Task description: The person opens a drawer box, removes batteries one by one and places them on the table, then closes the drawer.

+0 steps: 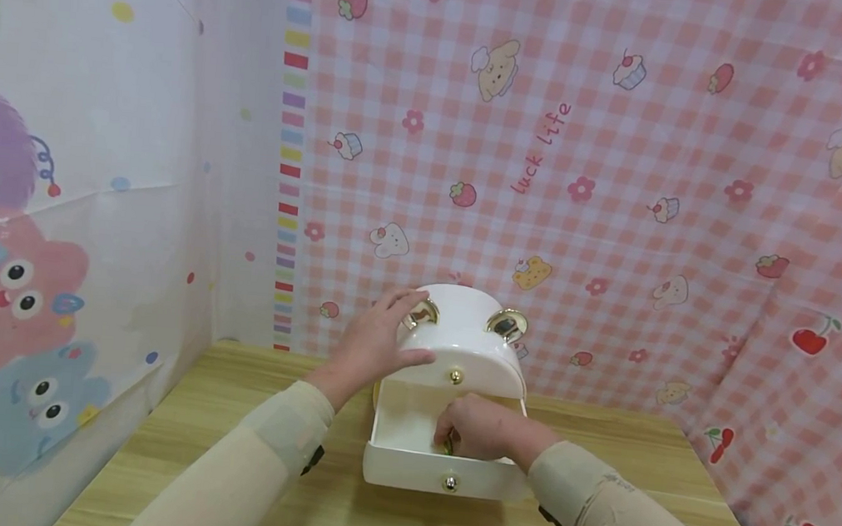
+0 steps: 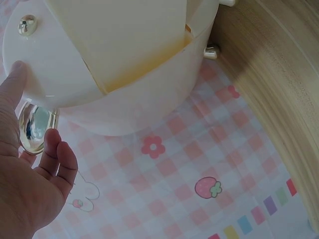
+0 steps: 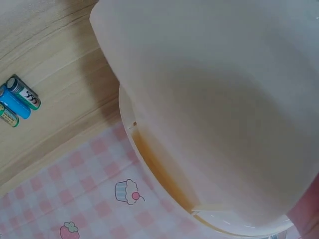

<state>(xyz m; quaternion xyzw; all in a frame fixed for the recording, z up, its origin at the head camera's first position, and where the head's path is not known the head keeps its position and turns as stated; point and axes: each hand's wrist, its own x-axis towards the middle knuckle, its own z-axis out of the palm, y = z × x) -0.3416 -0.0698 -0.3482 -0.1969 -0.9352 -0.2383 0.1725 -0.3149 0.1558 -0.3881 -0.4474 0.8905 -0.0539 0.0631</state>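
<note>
A white storage box [image 1: 461, 317] with round gold-rimmed ears stands on the table, its lower drawer [image 1: 410, 469] pulled out. My left hand [image 1: 373, 338] rests at the box's left ear [image 2: 36, 127]; the thumb touches the rounded front panel [image 2: 45, 55] and the other fingers are loosely bent about the ear. Inside the drawer, my right hand [image 1: 482, 427] has its fingers curled down, pinching a small green and gold battery [image 1: 448, 445] that is mostly hidden. Only an edge of this hand [image 3: 306, 211] shows in the right wrist view, behind the drawer's side.
Several batteries [image 3: 19, 99], green and blue, lie side by side on the wooden table [image 3: 55, 64] beside the box. Behind the box hangs a pink checked cloth [image 1: 412, 187]; a white cartoon-printed cloth [image 1: 205, 152] hangs at the left.
</note>
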